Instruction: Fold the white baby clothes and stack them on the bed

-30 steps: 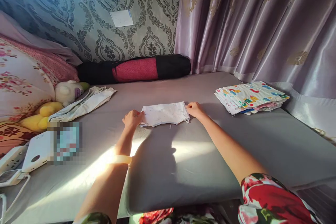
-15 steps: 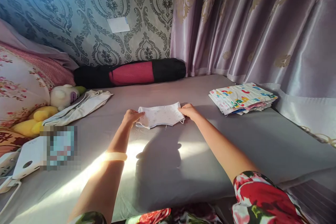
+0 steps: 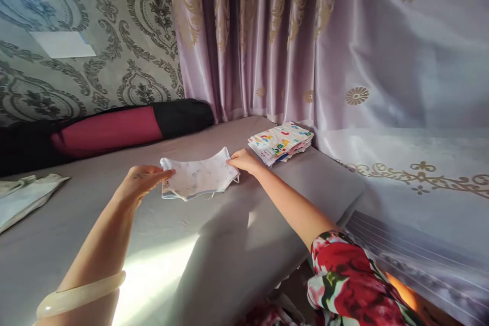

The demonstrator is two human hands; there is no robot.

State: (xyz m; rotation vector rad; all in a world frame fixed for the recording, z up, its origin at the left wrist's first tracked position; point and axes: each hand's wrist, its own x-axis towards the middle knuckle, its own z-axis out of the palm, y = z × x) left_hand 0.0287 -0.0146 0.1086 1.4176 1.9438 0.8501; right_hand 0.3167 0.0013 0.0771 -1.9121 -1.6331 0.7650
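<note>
Small white printed cloth stretched between two hands above a grey sheet. We see the left hand pinching the cloth's left end, its thumb pressed over the upper face near the corner. The right hand pinches the opposite end at the upper right, thumb and fingers closed on the edge. Between the two grips we note a sagging upper edge and a pale blue-grey border along the lower one, with loose strings at the lower right; we cannot tell whether this lower edge touches the sheet.

Just beyond the right hand we find a stack of folded cloths, the topmost white with colourful figures. At far left lies a pale cloth; behind it, a black and red roll rests along the patterned wall. A lilac curtain hangs behind the stack. We distinguish the arms by a cream bangle on the left and a floral sleeve on the right.
</note>
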